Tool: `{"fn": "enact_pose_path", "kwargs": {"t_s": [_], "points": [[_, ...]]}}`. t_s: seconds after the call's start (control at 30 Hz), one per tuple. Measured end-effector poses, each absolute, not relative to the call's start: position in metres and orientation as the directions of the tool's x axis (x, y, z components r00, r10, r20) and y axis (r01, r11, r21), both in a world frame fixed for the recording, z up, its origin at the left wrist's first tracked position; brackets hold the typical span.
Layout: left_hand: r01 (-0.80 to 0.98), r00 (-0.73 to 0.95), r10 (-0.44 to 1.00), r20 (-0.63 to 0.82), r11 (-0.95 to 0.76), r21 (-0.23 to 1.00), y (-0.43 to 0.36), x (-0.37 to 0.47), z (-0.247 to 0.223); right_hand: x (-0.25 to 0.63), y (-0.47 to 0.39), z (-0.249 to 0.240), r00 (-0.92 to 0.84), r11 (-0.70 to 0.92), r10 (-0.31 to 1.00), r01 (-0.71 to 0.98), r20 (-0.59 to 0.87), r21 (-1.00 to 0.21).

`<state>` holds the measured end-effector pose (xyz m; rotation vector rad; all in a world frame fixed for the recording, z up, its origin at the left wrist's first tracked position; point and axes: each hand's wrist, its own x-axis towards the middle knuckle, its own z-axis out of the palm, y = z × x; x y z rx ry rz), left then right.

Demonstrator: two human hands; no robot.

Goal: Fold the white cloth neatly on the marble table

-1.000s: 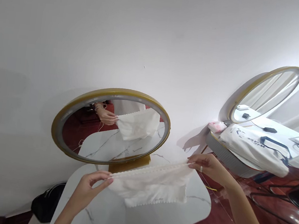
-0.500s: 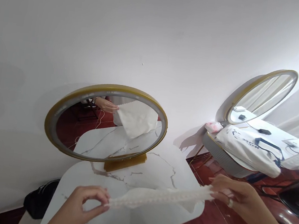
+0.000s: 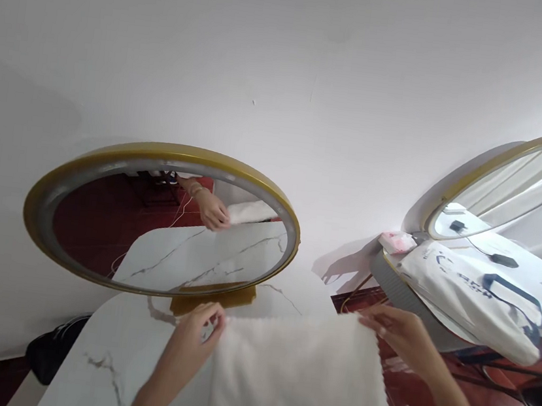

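Note:
A white cloth with a scalloped edge hangs spread out between my two hands, over the near part of the marble-patterned table. My left hand pinches its upper left corner, thumb against fingers. At the upper right corner, my right hand grips the edge between thumb and fingers. The cloth's lower end runs out of view at the bottom. A gold-rimmed oval mirror stands behind the hands and reflects a hand with part of the cloth.
To the right, a second table holds a white printed bag, a pink and white packet and a black adapter. Another gold-rimmed mirror stands there. A black bag lies at the lower left.
The cloth, seen nearly edge-on before, now hangs open and broad. My left hand has moved up and right, and my right hand slightly up and left. The view has shifted somewhat.

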<state>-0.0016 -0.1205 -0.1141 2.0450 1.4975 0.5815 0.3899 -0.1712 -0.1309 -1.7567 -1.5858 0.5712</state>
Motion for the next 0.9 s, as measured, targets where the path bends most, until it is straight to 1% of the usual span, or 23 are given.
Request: {"fn": "enact_pose_path", "kwargs": {"t_s": [0.03, 0.07, 0.1, 0.17, 0.23, 0.27, 0.37, 0.47, 0.53, 0.6, 0.7, 0.8, 0.9], "points": [[0.79, 0.253, 0.962, 0.1, -0.265, 0.553, -0.115, 0.014, -0.136, 0.39, -0.153, -0.152, 0.142, -0.012, 0.983, 0.668, 0.112, -0.744], [0.843, 0.214, 0.962, 0.167, -0.269, 0.466, -0.112, 0.028, -0.16, 0.389, -0.137, -0.175, 0.176, -0.021, 0.975, 0.684, 0.138, -0.729], [0.882, 0.185, 0.958, 0.218, -0.26, 0.393, -0.112, 0.04, -0.187, 0.384, -0.126, -0.2, 0.212, -0.016, 0.958, 0.715, 0.195, -0.699], [0.921, 0.197, 0.946, 0.258, -0.269, 0.282, -0.12, 0.062, -0.243, 0.369, -0.116, -0.249, 0.175, 0.075, 0.925, 0.786, 0.337, -0.614], [0.929, 0.234, 0.93, 0.285, -0.3, 0.216, -0.131, 0.079, -0.293, 0.345, -0.121, -0.294, 0.102, 0.145, 0.915, 0.821, 0.391, -0.552], [0.93, 0.244, 0.92, 0.306, -0.312, 0.195, -0.135, 0.086, -0.314, 0.332, -0.126, -0.313, 0.05, 0.173, 0.922, 0.834, 0.383, -0.523], [0.931, 0.248, 0.886, 0.391, -0.33, 0.157, -0.133, 0.099, -0.355, 0.3, -0.14, -0.358, -0.078, 0.231, 0.925, 0.893, 0.372, -0.387], [0.941, 0.224, 0.871, 0.437, -0.31, 0.135, -0.119, 0.102, -0.371, 0.284, -0.14, -0.378, -0.138, 0.239, 0.919, 0.941, 0.37, -0.241], [0.953, 0.196, 0.878, 0.436, -0.275, 0.124, -0.111, 0.102, -0.373, 0.281, -0.133, -0.379, -0.15, 0.229, 0.923, 0.955, 0.355, -0.191], [0.961, 0.18, 0.888, 0.424, -0.251, 0.118, -0.106, 0.104, -0.372, 0.282, -0.124, -0.376, -0.149, 0.221, 0.926, 0.959, 0.346, -0.179], [0.961, 0.175, 0.9, 0.4, -0.245, 0.129, -0.096, 0.111, -0.369, 0.286, -0.109, -0.371, -0.143, 0.216, 0.932, 0.957, 0.333, -0.193], [0.96, 0.142, 0.921, 0.363, -0.217, 0.176, -0.076, 0.118, -0.368, 0.29, -0.091, -0.37, -0.147, 0.215, 0.937, 0.957, 0.315, -0.192], [0.951, 0.111, 0.953, 0.282, -0.184, 0.25, -0.041, 0.123, -0.365, 0.292, -0.068, -0.369, -0.137, 0.196, 0.949, 0.962, 0.283, -0.193]]}}
